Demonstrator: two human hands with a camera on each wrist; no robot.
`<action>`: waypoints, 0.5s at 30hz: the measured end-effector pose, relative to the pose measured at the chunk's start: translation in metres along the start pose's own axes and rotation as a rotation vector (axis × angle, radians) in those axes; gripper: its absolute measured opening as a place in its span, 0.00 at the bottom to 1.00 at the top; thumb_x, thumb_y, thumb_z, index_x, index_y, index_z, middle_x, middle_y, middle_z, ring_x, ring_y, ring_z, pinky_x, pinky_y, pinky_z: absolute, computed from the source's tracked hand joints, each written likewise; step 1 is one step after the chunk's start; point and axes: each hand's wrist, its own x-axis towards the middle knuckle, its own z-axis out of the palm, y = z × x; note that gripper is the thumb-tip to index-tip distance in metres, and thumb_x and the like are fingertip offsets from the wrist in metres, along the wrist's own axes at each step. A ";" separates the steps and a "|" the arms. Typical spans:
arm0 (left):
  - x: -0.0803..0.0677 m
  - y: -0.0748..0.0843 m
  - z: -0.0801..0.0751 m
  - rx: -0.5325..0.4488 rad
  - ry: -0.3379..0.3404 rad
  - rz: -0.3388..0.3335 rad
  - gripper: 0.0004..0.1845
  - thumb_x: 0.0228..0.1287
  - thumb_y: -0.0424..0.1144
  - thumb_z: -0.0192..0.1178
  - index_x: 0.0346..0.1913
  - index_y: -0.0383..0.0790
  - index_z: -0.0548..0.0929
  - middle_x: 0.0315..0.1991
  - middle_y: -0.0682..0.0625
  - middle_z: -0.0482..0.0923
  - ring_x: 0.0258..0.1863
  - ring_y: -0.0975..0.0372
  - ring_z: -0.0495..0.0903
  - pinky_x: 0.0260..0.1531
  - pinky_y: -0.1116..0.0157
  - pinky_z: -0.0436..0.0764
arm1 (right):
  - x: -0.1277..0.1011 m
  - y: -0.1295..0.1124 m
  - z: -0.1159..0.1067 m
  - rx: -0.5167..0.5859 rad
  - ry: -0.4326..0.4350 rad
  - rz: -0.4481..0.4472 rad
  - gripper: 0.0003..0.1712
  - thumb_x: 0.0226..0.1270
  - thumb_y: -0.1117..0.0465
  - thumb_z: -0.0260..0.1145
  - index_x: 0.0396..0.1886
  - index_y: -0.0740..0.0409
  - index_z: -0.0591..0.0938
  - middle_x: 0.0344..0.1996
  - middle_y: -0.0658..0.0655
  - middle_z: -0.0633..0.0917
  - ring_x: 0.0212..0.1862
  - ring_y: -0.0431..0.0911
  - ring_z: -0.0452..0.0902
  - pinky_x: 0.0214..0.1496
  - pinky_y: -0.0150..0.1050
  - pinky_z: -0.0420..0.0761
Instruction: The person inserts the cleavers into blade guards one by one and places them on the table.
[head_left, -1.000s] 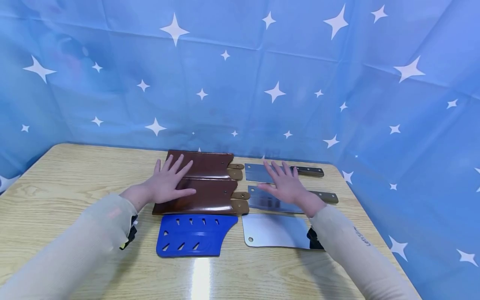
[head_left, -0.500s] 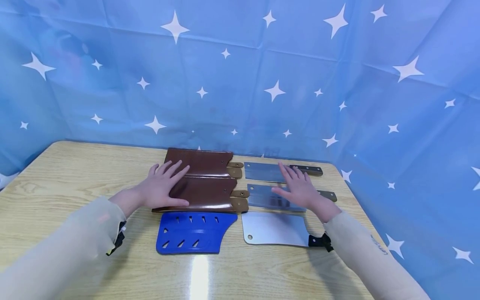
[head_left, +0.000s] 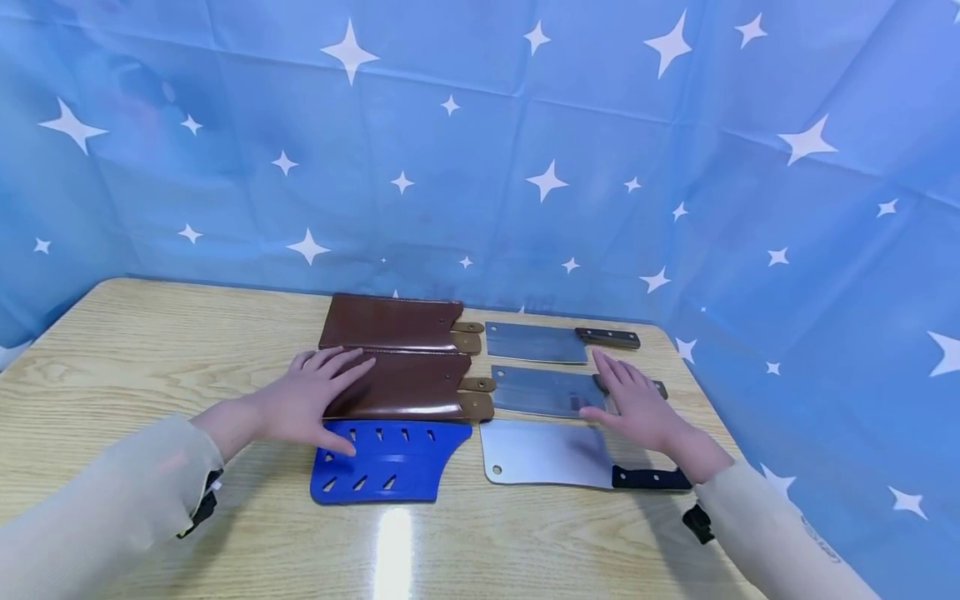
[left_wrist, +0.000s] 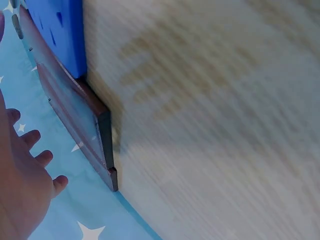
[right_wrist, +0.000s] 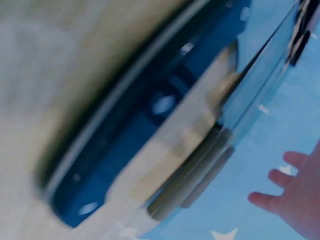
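Observation:
My left hand (head_left: 303, 398) lies flat with straight fingers over the left end of the nearer brown leather sheath (head_left: 408, 386), its thumb at the top edge of the blue plastic blade guard (head_left: 382, 460). A second brown sheath (head_left: 390, 322) lies behind. My right hand (head_left: 637, 404) is spread flat above the handle end of the middle cleaver (head_left: 543, 390), just behind the large shiny cleaver (head_left: 547, 454) with its black handle (head_left: 648, 478). The far cleaver (head_left: 536, 342) lies at the back. Both hands hold nothing. The left wrist view shows the left hand (left_wrist: 22, 185) beside the sheaths (left_wrist: 82, 125).
All of it lies on a light wooden table (head_left: 150, 367). A blue star-printed cloth (head_left: 480, 150) hangs behind and along the right edge. The right wrist view is blurred, showing a dark handle (right_wrist: 150, 125) and fingertips (right_wrist: 295, 200).
Both hands have drawn back toward me: the left from the far sheath down to the near one, the right from the far and middle cleavers toward the large cleaver. The objects have not moved.

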 end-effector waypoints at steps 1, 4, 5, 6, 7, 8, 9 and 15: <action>-0.001 0.000 0.001 -0.003 -0.006 0.002 0.59 0.40 0.70 0.64 0.72 0.41 0.56 0.71 0.38 0.54 0.68 0.39 0.51 0.59 0.34 0.51 | -0.004 0.003 0.001 0.007 0.004 -0.007 0.53 0.64 0.37 0.55 0.75 0.57 0.41 0.72 0.69 0.51 0.70 0.69 0.45 0.65 0.68 0.48; -0.004 0.000 0.004 -0.015 -0.018 0.004 0.59 0.39 0.71 0.64 0.71 0.42 0.58 0.70 0.39 0.56 0.68 0.39 0.51 0.60 0.35 0.49 | -0.014 0.011 0.005 0.021 0.008 -0.022 0.52 0.64 0.38 0.56 0.75 0.54 0.40 0.71 0.69 0.52 0.70 0.68 0.47 0.64 0.67 0.51; -0.005 0.001 0.006 -0.017 -0.018 0.004 0.58 0.38 0.71 0.64 0.71 0.42 0.59 0.69 0.39 0.57 0.68 0.40 0.52 0.61 0.36 0.49 | -0.017 0.014 0.006 0.028 0.005 -0.028 0.52 0.64 0.38 0.56 0.75 0.54 0.40 0.71 0.68 0.53 0.69 0.68 0.47 0.64 0.67 0.52; -0.006 0.000 0.007 -0.014 -0.016 0.008 0.58 0.38 0.72 0.64 0.71 0.42 0.60 0.68 0.40 0.59 0.68 0.40 0.53 0.61 0.36 0.50 | -0.020 0.017 0.007 0.035 0.003 -0.036 0.52 0.64 0.39 0.57 0.75 0.54 0.41 0.71 0.69 0.54 0.69 0.69 0.48 0.63 0.67 0.53; -0.007 0.000 0.008 -0.013 -0.012 0.013 0.58 0.37 0.72 0.64 0.70 0.42 0.61 0.67 0.40 0.61 0.67 0.41 0.54 0.60 0.37 0.50 | -0.023 0.019 0.008 0.050 -0.001 -0.041 0.52 0.64 0.40 0.58 0.75 0.55 0.42 0.71 0.69 0.54 0.69 0.69 0.49 0.63 0.66 0.55; -0.008 0.000 0.009 -0.012 -0.008 0.016 0.57 0.37 0.72 0.64 0.69 0.42 0.62 0.66 0.41 0.62 0.66 0.42 0.55 0.60 0.38 0.51 | -0.027 0.022 0.009 0.061 -0.006 -0.042 0.52 0.64 0.40 0.58 0.75 0.55 0.42 0.70 0.69 0.55 0.68 0.69 0.50 0.62 0.66 0.56; -0.009 0.000 0.010 -0.007 -0.004 0.019 0.57 0.37 0.73 0.64 0.69 0.42 0.63 0.64 0.41 0.64 0.66 0.43 0.56 0.60 0.39 0.52 | -0.030 0.024 0.010 0.072 -0.010 -0.043 0.51 0.64 0.41 0.59 0.75 0.56 0.43 0.70 0.70 0.55 0.68 0.69 0.50 0.62 0.66 0.57; -0.013 0.001 0.016 0.007 0.012 0.037 0.56 0.36 0.74 0.63 0.67 0.43 0.66 0.61 0.43 0.67 0.65 0.44 0.59 0.59 0.39 0.55 | -0.050 0.035 0.016 0.080 -0.022 -0.043 0.52 0.62 0.41 0.61 0.75 0.57 0.46 0.68 0.72 0.58 0.66 0.71 0.53 0.58 0.67 0.61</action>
